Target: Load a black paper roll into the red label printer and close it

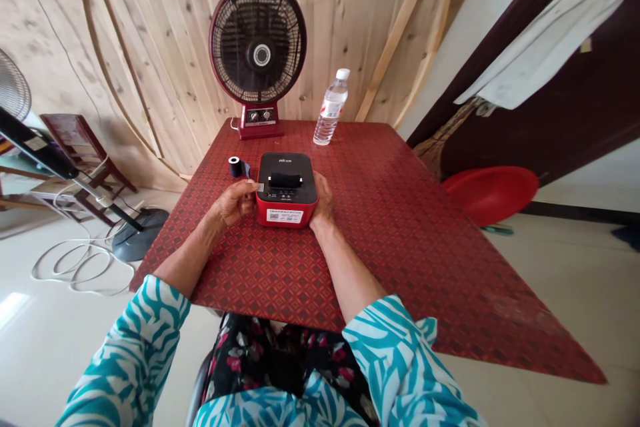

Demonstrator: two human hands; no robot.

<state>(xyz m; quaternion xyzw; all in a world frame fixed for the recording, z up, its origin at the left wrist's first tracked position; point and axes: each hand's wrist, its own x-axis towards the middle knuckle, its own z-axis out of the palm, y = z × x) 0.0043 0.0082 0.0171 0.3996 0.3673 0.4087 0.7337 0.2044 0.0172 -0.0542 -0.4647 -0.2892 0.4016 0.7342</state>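
A red box-shaped device [287, 213] with a black top stands on the table in front of me. A white printed label [285, 215] is on its front. On its top lies a small black roll [285, 180] with pale ends. My right hand [323, 201] is wrapped round the device's right side, fingers partly hidden behind it. At the upper left edge, my left hand [237, 201] is closed in a pinch at a small grey strip [261, 187]. Just beyond that hand, a black film roll [234, 166] with a white core stands upright, its loose end trailing right.
A dark red table fan [258, 53] stands at the table's back edge. Right of it is a clear water bottle [331, 110]. The table [400, 233] has a red patterned cover. Left on the floor are a fan base [140, 233], coiled cable [83, 267] and wooden chair [75, 147].
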